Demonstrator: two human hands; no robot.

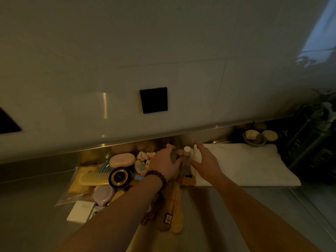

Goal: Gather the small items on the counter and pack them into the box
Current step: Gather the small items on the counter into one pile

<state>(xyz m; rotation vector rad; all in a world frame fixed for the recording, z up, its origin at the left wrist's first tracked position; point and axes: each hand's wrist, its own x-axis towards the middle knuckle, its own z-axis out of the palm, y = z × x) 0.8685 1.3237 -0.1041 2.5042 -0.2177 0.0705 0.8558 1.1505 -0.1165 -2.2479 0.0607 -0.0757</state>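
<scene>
Two bare hands reach across a dim steel tabletop (209, 202) toward a small clear bottle (187, 160) with a pale cap, standing upright between them near the back wall. The left hand (166, 163), a dark bead bracelet (157, 176) on its wrist, curls its fingers around something small and dark just left of the bottle; what it grips is hard to make out in the low light. The right hand (204, 160) is relaxed, fingers straight and spread, its fingertips against a small white object (197, 154) just right of the bottle, holding nothing.

The small items lie in a loose heap to the left of the hands: a pink oval case (122, 160), a round black compact (120, 177) with a gold ring, a yellow comb (93, 179) on a clear plastic bag (72, 195), a lilac hairbrush (104, 194), a flat white packet (80, 211), and pink-and-white hair ties (145, 155) near the wall. A long tan strap (176, 206) with small charms trails toward the camera under the left forearm.

A folded white towel (245, 164) lies to the right, touching the right hand's side of the pile. Beyond it sits a small bowl (254, 138) of pale stones, beside dark green leaves (316, 135). A black square plate (153, 100) is set in the white wall (163, 42) above.
</scene>
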